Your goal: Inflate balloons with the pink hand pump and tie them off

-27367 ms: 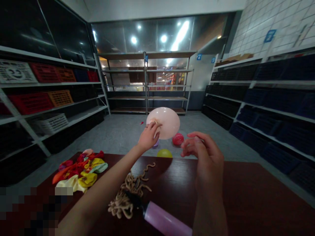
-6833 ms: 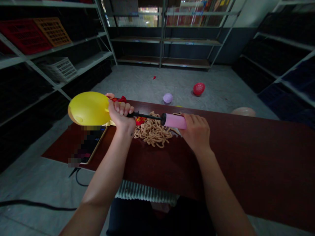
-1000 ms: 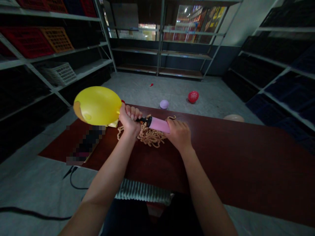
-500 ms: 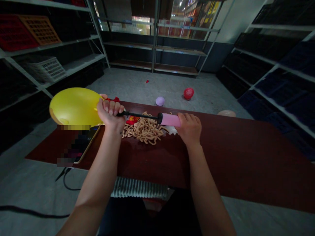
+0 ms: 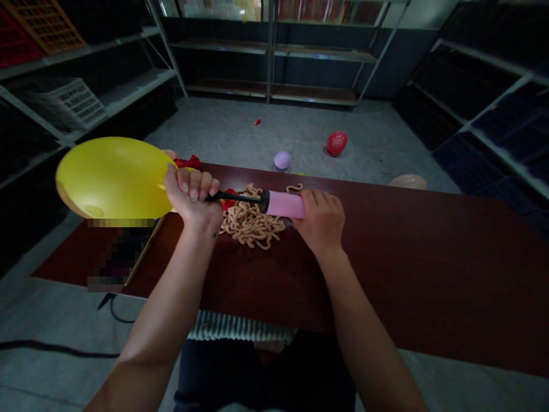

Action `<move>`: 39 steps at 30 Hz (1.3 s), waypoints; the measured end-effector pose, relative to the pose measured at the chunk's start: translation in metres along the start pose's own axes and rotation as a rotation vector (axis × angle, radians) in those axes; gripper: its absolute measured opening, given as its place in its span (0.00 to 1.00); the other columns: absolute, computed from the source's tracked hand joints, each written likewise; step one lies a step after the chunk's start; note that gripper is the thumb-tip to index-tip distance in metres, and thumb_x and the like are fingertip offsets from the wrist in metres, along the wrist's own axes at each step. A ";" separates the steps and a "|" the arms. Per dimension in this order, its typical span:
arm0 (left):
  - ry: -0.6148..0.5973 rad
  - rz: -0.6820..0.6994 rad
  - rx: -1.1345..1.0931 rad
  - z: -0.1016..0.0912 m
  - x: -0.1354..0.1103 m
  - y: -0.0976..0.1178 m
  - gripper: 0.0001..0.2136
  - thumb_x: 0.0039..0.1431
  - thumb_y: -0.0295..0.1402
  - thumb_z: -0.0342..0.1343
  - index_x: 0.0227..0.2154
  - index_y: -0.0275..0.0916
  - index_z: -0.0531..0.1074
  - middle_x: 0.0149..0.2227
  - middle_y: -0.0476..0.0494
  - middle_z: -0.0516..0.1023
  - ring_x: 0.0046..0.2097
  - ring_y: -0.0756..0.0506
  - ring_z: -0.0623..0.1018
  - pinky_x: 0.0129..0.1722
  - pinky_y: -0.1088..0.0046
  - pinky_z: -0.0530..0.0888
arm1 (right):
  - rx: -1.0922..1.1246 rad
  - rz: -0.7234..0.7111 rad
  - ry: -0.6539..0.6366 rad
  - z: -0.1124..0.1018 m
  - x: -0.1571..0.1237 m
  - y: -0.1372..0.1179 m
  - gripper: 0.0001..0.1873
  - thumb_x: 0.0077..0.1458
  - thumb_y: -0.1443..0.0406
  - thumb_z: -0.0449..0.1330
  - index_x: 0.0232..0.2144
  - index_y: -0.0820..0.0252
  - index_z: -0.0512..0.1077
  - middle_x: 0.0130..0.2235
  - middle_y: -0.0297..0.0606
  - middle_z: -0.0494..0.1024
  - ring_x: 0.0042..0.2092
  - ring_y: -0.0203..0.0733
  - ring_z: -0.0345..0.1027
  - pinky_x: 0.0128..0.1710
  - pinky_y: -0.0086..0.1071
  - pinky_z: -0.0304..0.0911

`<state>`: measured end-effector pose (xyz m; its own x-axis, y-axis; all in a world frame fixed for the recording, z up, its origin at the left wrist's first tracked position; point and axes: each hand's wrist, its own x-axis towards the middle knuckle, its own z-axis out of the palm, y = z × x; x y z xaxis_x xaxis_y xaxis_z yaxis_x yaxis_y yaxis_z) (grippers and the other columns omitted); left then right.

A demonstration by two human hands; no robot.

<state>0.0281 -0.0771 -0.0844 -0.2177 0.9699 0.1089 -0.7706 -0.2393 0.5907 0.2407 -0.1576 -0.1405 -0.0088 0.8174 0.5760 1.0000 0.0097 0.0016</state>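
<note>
Inflating, we think, a yellow balloon [image 5: 114, 177] over the table [image 5: 420, 252], leftward | our left hand [image 5: 193, 191] clasps the pump's black end [image 5: 213, 197] beside it; right hand [image 5: 321, 220] grips the pink barrel [image 5: 283, 204] | next stroke likely needs steadiness

On the left shelf [image 5: 134, 87] there is a white basket [image 5: 81, 104]; above it, an orange crate [image 5: 55, 24] stands beside a red crate [image 5: 15, 39]. A black cable [image 5: 55, 348] lies on the grey floor [image 5: 214, 129].

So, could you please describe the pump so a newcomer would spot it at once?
Over the brown table, the pump runs from the left hand to the right hand. Its pink barrel and straight black rod set it apart from the curly tan cords nearby.
</note>
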 end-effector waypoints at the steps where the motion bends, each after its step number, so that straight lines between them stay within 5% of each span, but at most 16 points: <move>1: 0.008 -0.018 -0.021 0.004 -0.004 -0.003 0.27 0.72 0.35 0.43 0.14 0.40 0.48 0.13 0.55 0.43 0.14 0.53 0.47 0.16 0.73 0.53 | 0.011 -0.016 -0.007 0.000 0.000 -0.005 0.11 0.58 0.63 0.55 0.42 0.61 0.72 0.38 0.44 0.77 0.40 0.49 0.66 0.41 0.40 0.53; 9: 0.024 -0.135 -0.048 0.027 -0.024 -0.021 0.30 0.73 0.42 0.41 0.13 0.38 0.44 0.11 0.55 0.42 0.13 0.55 0.46 0.14 0.76 0.50 | 0.082 -0.078 -0.066 0.004 -0.004 -0.020 0.14 0.57 0.58 0.58 0.42 0.62 0.71 0.38 0.45 0.78 0.39 0.49 0.68 0.40 0.39 0.52; 19: 0.039 -0.087 -0.119 0.011 -0.007 -0.011 0.26 0.72 0.37 0.43 0.15 0.39 0.47 0.12 0.56 0.45 0.13 0.55 0.49 0.15 0.76 0.53 | -0.003 -0.112 0.017 0.005 0.003 -0.015 0.13 0.60 0.63 0.55 0.46 0.59 0.70 0.42 0.43 0.78 0.44 0.49 0.66 0.42 0.39 0.51; 30: 0.106 -0.042 -0.145 -0.005 0.012 0.007 0.21 0.69 0.30 0.41 0.18 0.40 0.46 0.13 0.56 0.44 0.14 0.54 0.48 0.16 0.76 0.51 | -0.127 0.014 0.052 0.007 -0.003 0.020 0.13 0.62 0.60 0.54 0.45 0.57 0.72 0.40 0.42 0.78 0.42 0.48 0.65 0.43 0.39 0.51; 39: 0.030 0.030 -0.178 -0.012 0.020 0.019 0.20 0.70 0.30 0.38 0.19 0.40 0.47 0.15 0.57 0.40 0.15 0.55 0.44 0.19 0.74 0.46 | -0.107 0.052 0.045 0.003 -0.004 0.025 0.14 0.58 0.61 0.56 0.44 0.60 0.71 0.40 0.43 0.77 0.42 0.50 0.65 0.45 0.39 0.53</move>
<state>0.0014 -0.0628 -0.0807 -0.2576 0.9611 0.0992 -0.8566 -0.2747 0.4367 0.2660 -0.1591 -0.1447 0.0408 0.7887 0.6134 0.9939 -0.0952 0.0563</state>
